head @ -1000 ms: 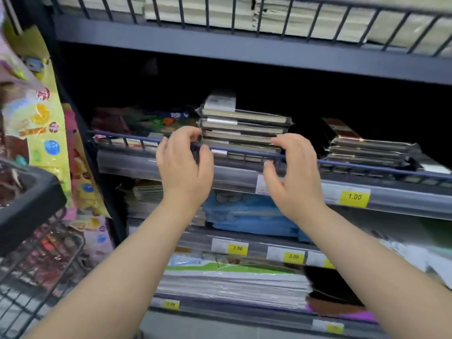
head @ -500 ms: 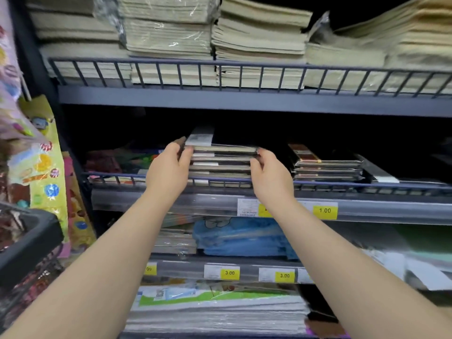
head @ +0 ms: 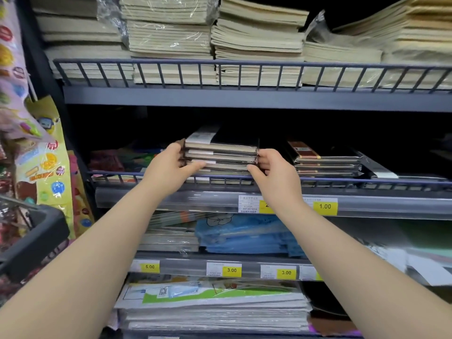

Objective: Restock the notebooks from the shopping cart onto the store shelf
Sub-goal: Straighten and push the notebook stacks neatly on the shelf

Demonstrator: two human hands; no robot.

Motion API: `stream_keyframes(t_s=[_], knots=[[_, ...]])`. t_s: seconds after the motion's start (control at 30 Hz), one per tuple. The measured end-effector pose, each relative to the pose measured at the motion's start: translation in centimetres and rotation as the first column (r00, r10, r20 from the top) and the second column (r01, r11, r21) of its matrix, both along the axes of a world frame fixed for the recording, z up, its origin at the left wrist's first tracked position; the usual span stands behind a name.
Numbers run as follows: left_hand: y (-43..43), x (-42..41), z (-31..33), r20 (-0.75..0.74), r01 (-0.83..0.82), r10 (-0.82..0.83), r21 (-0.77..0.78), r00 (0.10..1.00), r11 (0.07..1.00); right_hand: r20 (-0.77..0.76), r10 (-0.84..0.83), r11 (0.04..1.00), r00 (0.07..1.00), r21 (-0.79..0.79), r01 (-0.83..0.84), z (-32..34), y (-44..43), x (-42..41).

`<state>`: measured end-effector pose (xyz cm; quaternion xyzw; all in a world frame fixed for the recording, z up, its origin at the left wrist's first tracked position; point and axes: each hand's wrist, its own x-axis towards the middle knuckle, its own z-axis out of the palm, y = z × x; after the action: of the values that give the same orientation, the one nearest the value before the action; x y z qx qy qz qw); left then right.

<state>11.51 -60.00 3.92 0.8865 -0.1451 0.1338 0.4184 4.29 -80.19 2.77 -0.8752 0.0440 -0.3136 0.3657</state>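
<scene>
we hold a stack of notebooks (head: 221, 155) between our two hands, on the middle shelf (head: 171, 199) just behind its low wire rail (head: 367, 182). our left hand (head: 168, 167) presses against the left end of the stack, fingers curled round its edge and thumb lying along the lower notebooks at the front. our right hand (head: 274, 171) closes on the right end of the stack, fingers bent against its corner. the stack sits squarely between both hands, flat, its paper edges facing us, with a white label on the top cover. to the right of the stack, well apart from our right hand, lies a second, lower pile of wrapped notebooks (head: 325, 161) on the same shelf. to the left of the stack lie some colourful packets (head: 115, 160). above the stack, the upper shelf carries beige exercise books (head: 256, 40). below the stack, yellow price tags (head: 325, 206) sit on the shelf front. the dark rim of the shopping cart (head: 31, 238) shows far left of the stack, lower down.
</scene>
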Motion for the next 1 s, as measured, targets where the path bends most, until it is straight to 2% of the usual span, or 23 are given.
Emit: stream_keyframes(t_s=[0.23, 0.47, 0.53, 0.63, 0.7, 0.8, 0.9, 1.0], knots=[[-0.5, 0.0, -0.5, 0.054, -0.074, 0.083, -0.164, 0.995, 0.984, 0.074, -0.017, 0.994, 0.997, 0.112, 0.009, -0.4, 0.3, -0.1], [-0.3, -0.4, -0.6, 0.096, -0.110, 0.122, -0.124, 0.988, 0.986, 0.020, -0.025, 0.999, 0.999, 0.043, 0.024, 0.3, -0.2, 0.0], [-0.2, -0.9, -0.8, 0.142, -0.163, 0.161, 0.001, 0.977, 0.987, -0.029, -0.025, 0.999, 0.999, -0.026, 0.024, 0.6, -0.2, -0.3], [-0.2, -1.4, -1.2, 0.198, -0.301, 0.249, 0.299, 0.948, 0.906, -0.166, -0.110, 0.958, 0.980, -0.281, 0.060, 0.5, -0.1, -1.0], [-0.3, -1.4, -1.2, 0.185, -0.308, 0.258, 0.333, 0.948, 0.891, -0.242, -0.143, 0.932, 0.960, -0.359, 0.048, 0.3, 0.0, -1.2], [-0.3, -1.2, -1.2, 0.118, -0.256, 0.234, 0.247, 0.965, 0.935, -0.333, -0.082, 0.963, 0.939, -0.268, -0.010, 0.5, 0.2, -0.9], [0.1, -1.2, -1.0, 0.037, -0.185, 0.182, 0.169, 0.983, 0.968, -0.319, -0.041, 0.984, 0.947, -0.176, -0.016, 0.5, 0.1, -0.5], [0.2, -1.6, -0.8, 0.026, -0.171, 0.169, 0.109, 0.985, 0.979, -0.288, -0.009, 0.994, 0.958, -0.109, -0.024, 0.4, -0.1, -0.9]])
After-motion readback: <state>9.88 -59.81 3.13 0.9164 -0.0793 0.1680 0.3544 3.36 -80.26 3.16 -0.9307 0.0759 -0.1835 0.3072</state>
